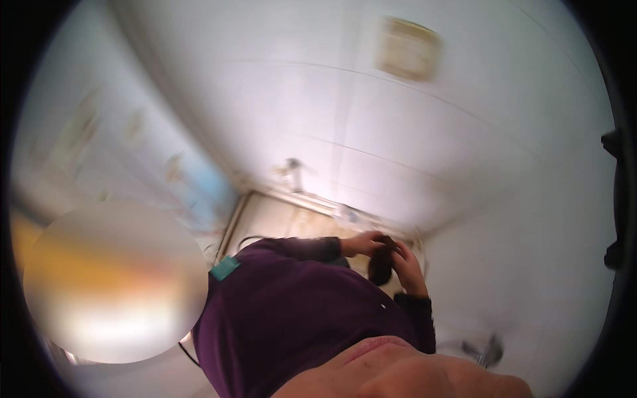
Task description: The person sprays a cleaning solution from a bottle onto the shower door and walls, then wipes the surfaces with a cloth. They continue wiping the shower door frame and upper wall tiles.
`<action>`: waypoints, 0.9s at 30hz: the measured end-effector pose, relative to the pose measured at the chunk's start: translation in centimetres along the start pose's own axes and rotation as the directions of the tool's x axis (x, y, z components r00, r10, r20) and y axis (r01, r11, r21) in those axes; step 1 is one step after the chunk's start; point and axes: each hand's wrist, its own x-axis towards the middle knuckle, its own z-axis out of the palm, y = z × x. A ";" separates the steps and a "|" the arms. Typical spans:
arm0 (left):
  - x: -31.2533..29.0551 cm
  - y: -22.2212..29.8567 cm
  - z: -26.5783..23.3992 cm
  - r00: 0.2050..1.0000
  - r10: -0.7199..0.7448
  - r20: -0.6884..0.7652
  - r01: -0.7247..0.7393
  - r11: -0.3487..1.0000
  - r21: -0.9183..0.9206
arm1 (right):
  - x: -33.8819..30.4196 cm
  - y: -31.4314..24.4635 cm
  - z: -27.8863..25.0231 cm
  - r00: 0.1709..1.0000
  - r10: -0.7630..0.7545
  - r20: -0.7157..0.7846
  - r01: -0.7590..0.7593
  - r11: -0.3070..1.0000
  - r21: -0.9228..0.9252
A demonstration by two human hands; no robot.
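Note:
In front of my purple top, both my hands meet at a dark brown, rounded, elongated thing (380,265). Its kind is too blurred to make out. My left hand (360,243) reaches in from the left, its fingers curled at the upper end of the thing. From the right comes my right hand (409,266), its fingers bent against the same end. The lower part of the dark thing hangs below the fingers. Both wrists come out of dark sleeves.
White panelled walls surround me, with a beige square fixture (409,50) above. A blurred metal fitting (293,174) sits farther off, and a tap-like fitting (488,348) at lower right. A pale floor (272,215) shows past my arms. A teal clip (224,268) is on my top.

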 end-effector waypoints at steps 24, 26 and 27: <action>-11.4 5.7 -15.0 0.997 0.078 -0.008 -0.079 0.993 -0.092 | 9.2 -3.2 0.0 0.732 -0.601 -0.321 0.325 0.722 -0.611; -10.9 5.7 -17.6 0.993 0.082 -0.081 -0.098 0.974 -0.207 | 5.0 -8.6 -5.5 0.497 -0.786 -0.367 0.312 0.557 -0.770; -10.3 5.7 -18.9 0.981 -0.010 -0.195 -0.033 0.976 -0.216 | 2.5 -12.5 -8.1 0.411 -0.805 -0.428 -0.038 0.454 -0.890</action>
